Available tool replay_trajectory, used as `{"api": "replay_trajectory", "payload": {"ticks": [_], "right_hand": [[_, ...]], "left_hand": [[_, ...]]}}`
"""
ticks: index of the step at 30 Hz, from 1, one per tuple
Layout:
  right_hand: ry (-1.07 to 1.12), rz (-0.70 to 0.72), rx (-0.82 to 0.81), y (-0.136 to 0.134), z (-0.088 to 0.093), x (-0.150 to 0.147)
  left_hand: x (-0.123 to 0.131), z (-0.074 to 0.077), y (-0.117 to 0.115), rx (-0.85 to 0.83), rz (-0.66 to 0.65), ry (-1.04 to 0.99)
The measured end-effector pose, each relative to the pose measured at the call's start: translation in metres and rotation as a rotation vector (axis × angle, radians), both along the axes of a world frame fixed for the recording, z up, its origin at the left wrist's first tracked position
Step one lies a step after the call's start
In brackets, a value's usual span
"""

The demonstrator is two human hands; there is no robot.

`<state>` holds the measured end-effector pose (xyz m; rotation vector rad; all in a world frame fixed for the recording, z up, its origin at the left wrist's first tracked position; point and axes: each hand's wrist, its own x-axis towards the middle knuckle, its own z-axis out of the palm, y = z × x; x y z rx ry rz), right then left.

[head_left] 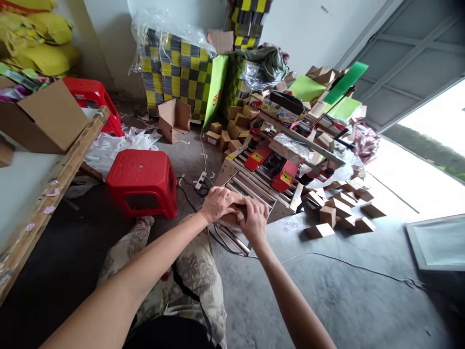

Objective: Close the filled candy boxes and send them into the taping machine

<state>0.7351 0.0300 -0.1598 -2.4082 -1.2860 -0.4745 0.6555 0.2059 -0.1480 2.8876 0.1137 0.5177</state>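
Both my hands are on a small brown cardboard box at the near end of a roller conveyor. My left hand grips its left side, with the fingers bent over the top. On the right side, my right hand curls its fingers over the upper edge. The box's top looks partly open between the hands, and much of it is hidden by them. Beyond the box, the rollers lead into a carton sealing machine with red side guards.
A red plastic stool stands to the left, near a wood-edged table. A power strip and black cables lie on the floor. Small cartons are scattered right of the machine. Foam stacks stand behind.
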Motion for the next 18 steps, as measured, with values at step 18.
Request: {"api": "replay_trajectory", "payload": {"ticks": [18], "right_hand": [[0.332, 0.154, -0.193, 0.002, -0.003, -0.015]], "left_hand": [[-0.032, 0.049, -0.056, -0.406, 0.080, 0.441]]}}
